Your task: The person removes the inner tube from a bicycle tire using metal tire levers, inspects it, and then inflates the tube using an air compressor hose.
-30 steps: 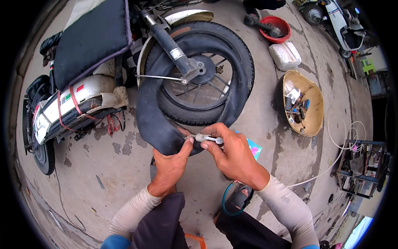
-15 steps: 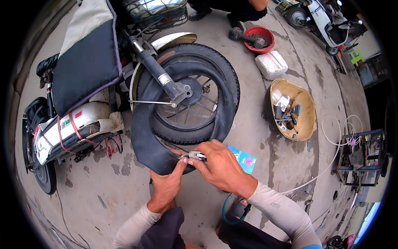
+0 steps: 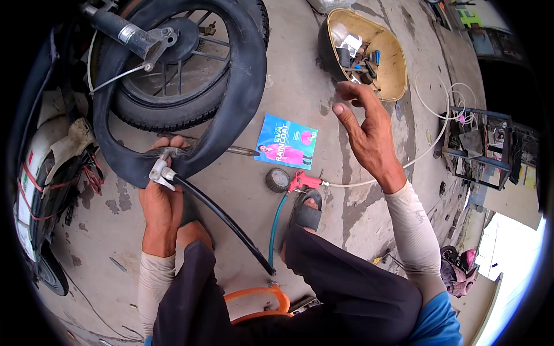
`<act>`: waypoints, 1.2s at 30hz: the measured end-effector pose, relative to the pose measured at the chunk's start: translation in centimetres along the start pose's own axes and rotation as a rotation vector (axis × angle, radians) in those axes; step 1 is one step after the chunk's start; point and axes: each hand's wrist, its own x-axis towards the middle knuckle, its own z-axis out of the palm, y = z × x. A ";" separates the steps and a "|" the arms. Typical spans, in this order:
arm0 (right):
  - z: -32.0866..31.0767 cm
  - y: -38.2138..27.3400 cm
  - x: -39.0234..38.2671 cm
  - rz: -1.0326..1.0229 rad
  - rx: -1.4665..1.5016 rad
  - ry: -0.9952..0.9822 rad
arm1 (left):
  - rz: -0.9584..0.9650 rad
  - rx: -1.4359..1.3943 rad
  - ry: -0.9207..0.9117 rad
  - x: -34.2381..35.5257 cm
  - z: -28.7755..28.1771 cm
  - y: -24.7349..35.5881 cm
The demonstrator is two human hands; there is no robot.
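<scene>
A black inner tube (image 3: pixel 245 86) hangs loosely around the wheel, its near part looking partly filled. My left hand (image 3: pixel 158 207) is closed around the tube's near edge, its fingertips showing over the inner side. At that spot a pale metal air chuck (image 3: pixel 160 172) sits at the tube's valve, and a thick black hose (image 3: pixel 225 225) runs from it toward my knees. Away to the right, my right hand (image 3: pixel 369 135) is raised in the air, fingers bent but apart, holding nothing. Behind the tube lies the spoked wheel with its tyre (image 3: pixel 156 118).
A red inflator gun (image 3: pixel 303 181) with a round gauge lies by my sandal (image 3: pixel 307 213). A blue packet (image 3: pixel 285 141) is on the concrete beyond it. Farther off stands a tan bin of tools (image 3: pixel 395 63). Near my legs is an orange frame (image 3: pixel 283 300).
My right hand has left the valve and swung out to the right, opening. The chuck and hose now show beside my left hand. The view has shifted right and nearer my legs.
</scene>
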 end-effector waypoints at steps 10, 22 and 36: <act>10.9 8.5 -20.5 0.301 -0.310 -0.414 | -0.277 -0.305 0.002 -0.6 -1.2 -1.3; 11.6 10.8 -19.6 0.164 -0.320 -0.506 | -0.305 -0.373 -0.083 0.2 -0.2 -2.3; 9.6 13.5 -22.9 0.458 -0.159 -0.400 | -0.568 -0.313 -0.080 1.0 1.3 -4.8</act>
